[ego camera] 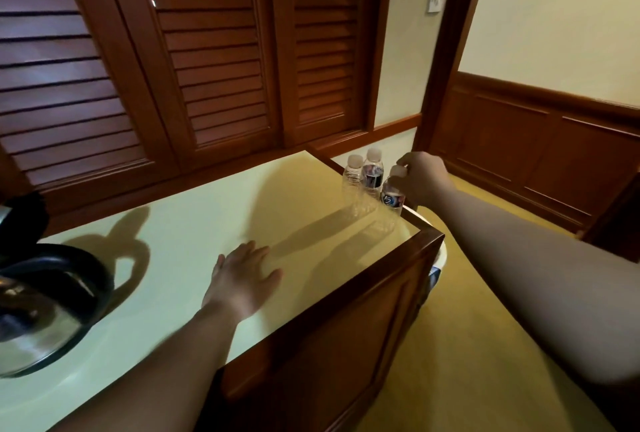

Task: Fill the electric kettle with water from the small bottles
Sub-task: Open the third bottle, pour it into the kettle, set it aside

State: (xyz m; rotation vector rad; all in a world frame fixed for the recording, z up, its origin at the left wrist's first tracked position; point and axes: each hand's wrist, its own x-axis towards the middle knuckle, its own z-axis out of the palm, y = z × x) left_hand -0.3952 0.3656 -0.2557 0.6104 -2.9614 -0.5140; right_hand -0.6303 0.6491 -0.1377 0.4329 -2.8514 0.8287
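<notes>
Three small clear water bottles with white caps stand at the far right corner of the pale table (194, 230). My right hand (420, 177) grips the nearest bottle (393, 197) around its cap and neck. The other two bottles (372, 173) (352, 177) stand just behind it, untouched. My left hand (246, 279) lies flat on the tabletop with its fingers spread, holding nothing. The steel electric kettle (41, 296) with a black handle sits at the left edge of the view, partly cut off.
The table has a wooden side panel and rim (346, 320) on my side. Dark louvred wooden doors (207, 50) stand behind the table. A white round object (440, 251) shows beside the table's right corner. Yellow carpet (485, 345) lies to the right.
</notes>
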